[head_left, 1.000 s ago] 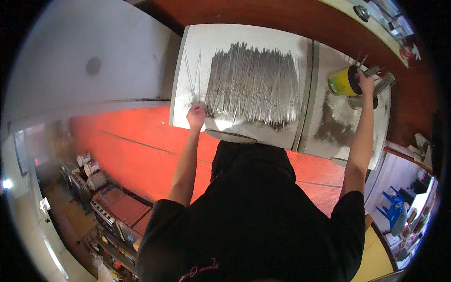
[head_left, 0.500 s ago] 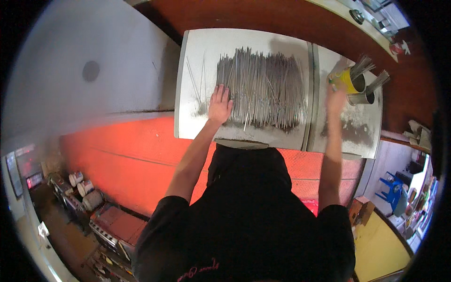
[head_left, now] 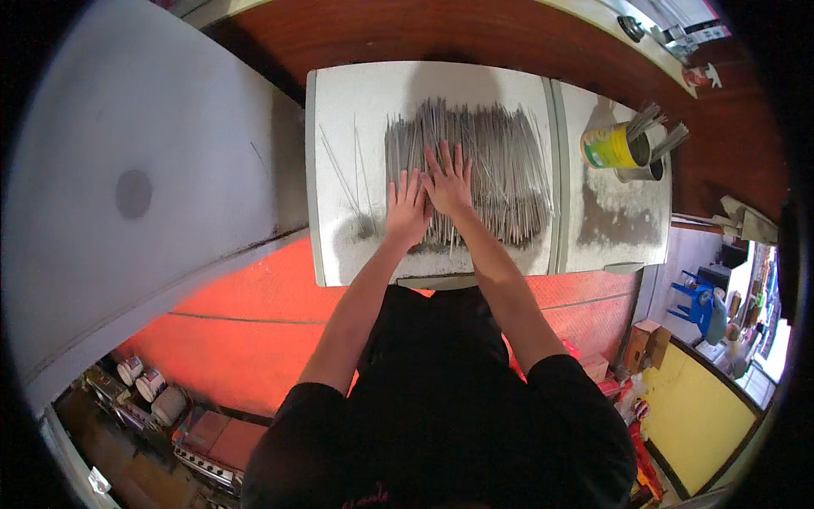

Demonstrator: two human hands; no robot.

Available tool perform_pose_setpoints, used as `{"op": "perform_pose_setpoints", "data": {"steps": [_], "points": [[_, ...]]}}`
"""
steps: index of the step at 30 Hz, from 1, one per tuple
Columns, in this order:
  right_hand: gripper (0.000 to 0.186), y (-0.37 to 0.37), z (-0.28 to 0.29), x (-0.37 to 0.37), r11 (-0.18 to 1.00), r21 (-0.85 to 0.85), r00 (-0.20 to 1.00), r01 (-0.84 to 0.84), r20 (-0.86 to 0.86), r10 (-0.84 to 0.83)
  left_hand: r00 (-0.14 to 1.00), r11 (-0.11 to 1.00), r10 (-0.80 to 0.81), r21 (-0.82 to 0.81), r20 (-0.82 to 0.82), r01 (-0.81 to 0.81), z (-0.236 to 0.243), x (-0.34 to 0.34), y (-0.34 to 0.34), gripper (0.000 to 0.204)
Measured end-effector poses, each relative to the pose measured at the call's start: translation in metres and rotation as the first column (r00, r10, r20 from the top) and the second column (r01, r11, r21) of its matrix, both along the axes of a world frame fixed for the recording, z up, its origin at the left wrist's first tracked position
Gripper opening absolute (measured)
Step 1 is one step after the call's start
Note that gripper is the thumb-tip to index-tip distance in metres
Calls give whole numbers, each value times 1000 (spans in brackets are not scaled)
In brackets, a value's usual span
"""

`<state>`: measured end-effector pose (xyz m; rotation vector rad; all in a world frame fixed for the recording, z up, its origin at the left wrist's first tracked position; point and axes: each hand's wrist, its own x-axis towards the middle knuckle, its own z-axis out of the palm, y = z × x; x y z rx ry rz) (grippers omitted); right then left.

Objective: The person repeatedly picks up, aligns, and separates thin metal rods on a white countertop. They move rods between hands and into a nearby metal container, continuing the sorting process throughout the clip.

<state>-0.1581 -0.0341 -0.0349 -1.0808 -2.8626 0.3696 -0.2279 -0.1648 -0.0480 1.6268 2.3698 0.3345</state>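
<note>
A wide layer of thin grey metal rods [head_left: 509, 174] lies side by side on a white, grimy flat surface [head_left: 339, 246]. Flat on the left part of the rods rests my left hand [head_left: 409, 210], fingers stretched away from me. My right hand [head_left: 449, 180] lies spread on the rods just to its right, the two thumbs meeting. Neither hand grips anything. A few loose rods [head_left: 337, 165] lie apart at the left. On the right-hand panel a yellow can [head_left: 606, 147] and a metal can [head_left: 640, 173] lean on their sides, with more rods sticking out of them.
Beyond the white surface rises a brown wooden panel [head_left: 356, 42]. A large pale grey panel [head_left: 76, 254] stands at the left. Farther off are a stove [head_left: 203, 454] at lower left, a blue chair [head_left: 695, 297] and a cardboard box [head_left: 646, 346] at right.
My right hand has come left from the yellow can onto the rods beside my left hand. The view has shifted slightly; my left hand stays on the rods.
</note>
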Motion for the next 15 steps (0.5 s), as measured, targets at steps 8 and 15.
{"op": "perform_pose_setpoints", "data": {"steps": [8,15], "points": [[59,11,-13,23,999,35,999,8,-42,-7,1000,993,-7,-115,-28,4,13,12,4,70],[60,23,-12,38,999,48,997,-10,-81,14,998,990,-13,-143,-62,4,17,21,10,68]]}}
